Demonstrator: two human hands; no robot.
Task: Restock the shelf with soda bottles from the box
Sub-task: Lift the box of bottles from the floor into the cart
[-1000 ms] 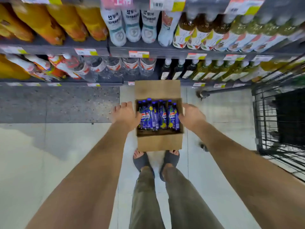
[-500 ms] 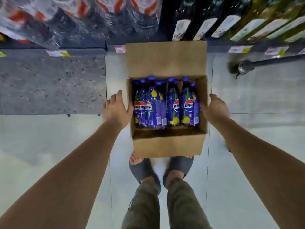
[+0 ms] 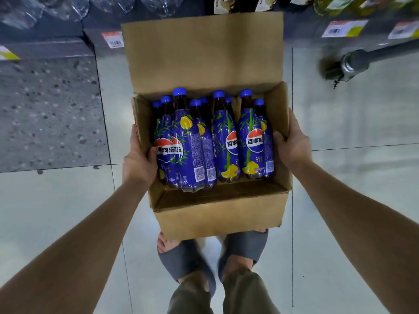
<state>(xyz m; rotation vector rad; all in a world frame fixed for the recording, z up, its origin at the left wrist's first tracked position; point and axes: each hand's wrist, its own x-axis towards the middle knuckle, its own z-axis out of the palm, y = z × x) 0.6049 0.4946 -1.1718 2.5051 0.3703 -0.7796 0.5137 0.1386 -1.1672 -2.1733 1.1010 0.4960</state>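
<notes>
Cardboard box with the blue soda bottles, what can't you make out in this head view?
Head view:
Blue-capped soda bottles: rear row hidden behind front ones, count unclear.
Brown cardboard box: underside hidden by its front wall.
Dark store shelf: cut off by the top edge.
White price tags: blurred, unreadable.

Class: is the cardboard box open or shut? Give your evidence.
Open: the cardboard box has its far flap folded back, and blue-capped soda bottles show inside. The left hand and right hand grip its sides.
</notes>
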